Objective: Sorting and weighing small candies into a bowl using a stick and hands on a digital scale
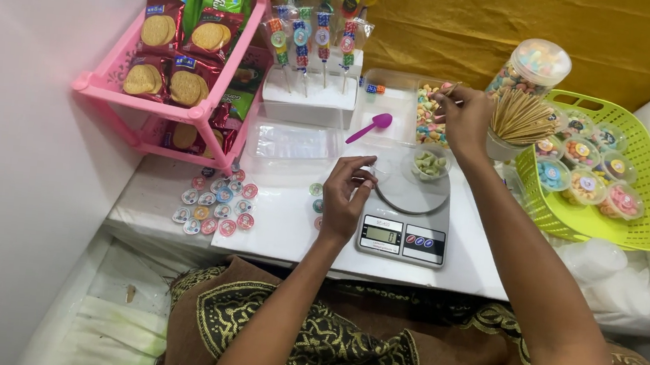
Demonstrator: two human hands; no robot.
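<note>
My left hand hovers just left of a small digital kitchen scale, fingers curled around a small clear cup or lid that is hard to make out. A small clear cup of pale green candies stands at the back of the scale's round platform. My right hand reaches into a clear tray of mixed pastel candies, pinching something small between its fingers. A purple plastic spoon lies in the tray's left part.
A pink rack of biscuit packets stands at left, round stickers below it. Candy skewers stand in a white block. At right are a cup of wooden skewers, a candy jar and a lime-green basket of filled cups.
</note>
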